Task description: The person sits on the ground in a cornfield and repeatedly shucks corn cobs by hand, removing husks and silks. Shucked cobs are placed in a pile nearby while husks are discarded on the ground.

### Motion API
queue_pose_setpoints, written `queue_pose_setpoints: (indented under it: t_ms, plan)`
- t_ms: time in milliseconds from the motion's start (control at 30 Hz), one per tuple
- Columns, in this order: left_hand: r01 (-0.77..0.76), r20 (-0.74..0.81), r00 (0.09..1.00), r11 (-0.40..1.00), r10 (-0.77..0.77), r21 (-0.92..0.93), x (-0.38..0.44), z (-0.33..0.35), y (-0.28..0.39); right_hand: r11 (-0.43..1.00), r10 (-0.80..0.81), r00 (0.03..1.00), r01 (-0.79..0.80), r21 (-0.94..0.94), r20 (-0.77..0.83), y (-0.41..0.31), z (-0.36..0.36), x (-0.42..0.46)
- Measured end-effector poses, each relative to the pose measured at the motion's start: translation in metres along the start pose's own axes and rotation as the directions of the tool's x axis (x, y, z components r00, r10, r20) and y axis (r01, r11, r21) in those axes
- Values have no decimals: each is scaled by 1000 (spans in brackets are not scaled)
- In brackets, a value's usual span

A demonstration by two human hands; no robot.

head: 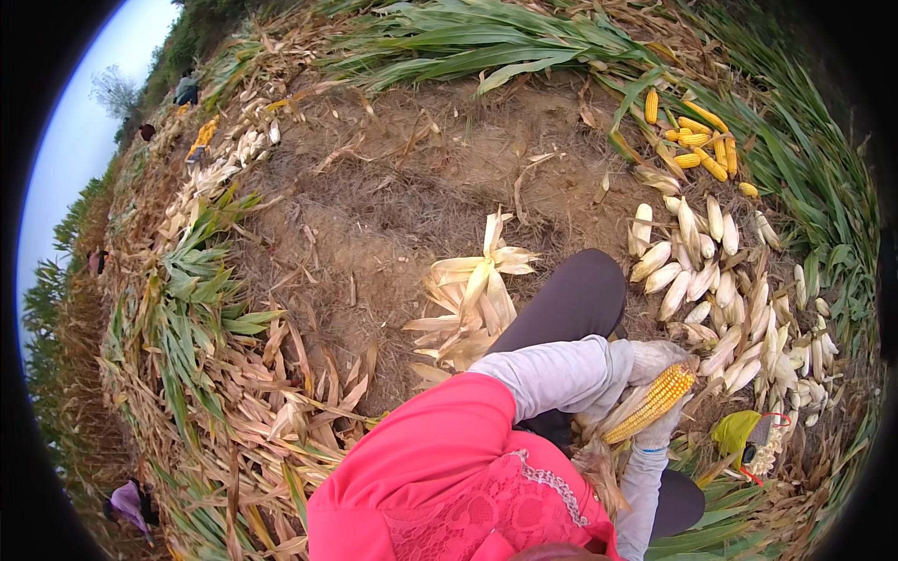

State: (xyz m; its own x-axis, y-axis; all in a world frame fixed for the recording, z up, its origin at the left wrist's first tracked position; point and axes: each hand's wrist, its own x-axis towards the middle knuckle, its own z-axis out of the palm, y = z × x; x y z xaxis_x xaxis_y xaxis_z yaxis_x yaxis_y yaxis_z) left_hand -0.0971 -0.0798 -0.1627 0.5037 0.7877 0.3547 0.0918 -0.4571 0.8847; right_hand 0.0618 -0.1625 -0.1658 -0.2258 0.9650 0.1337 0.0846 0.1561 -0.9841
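A partly husked ear of corn (652,403) lies slanted between my hands, its yellow kernels bare along one side. My left hand (658,359), in a pale work glove, grips it near the upper end. Along its lower right side is my right hand (658,424), also gloved and partly hidden behind the ear. Dry husk (600,463) hangs from the lower end towards my chest. Just beyond my hands, a heap of ears still in pale husks (729,301) covers the ground.
Several bare yellow cobs (701,144) lie beyond the heap. Peeled husks (477,287) rest beside my knee (589,287). A yellow-green and grey item with red cord (736,435) sits at right. Green stalks (449,42) ring the soil. Another person (130,505) is at lower left.
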Motion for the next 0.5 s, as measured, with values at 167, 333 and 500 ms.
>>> queue_pose_setpoints:
  t_ms: [167,333,500]
  plan:
    - [442,165,801,382,-575,-812,16,-13,70,960,56,993,-82,-266,-106,-48,-6,-2]
    - [265,-29,696,295,-718,-918,22,-1,89,875,109,992,-64,-479,68,-63,-58,7]
    - [265,-104,705,397,-701,-879,24,14,90,726,20,996,45,-687,87,-97,-58,-2]
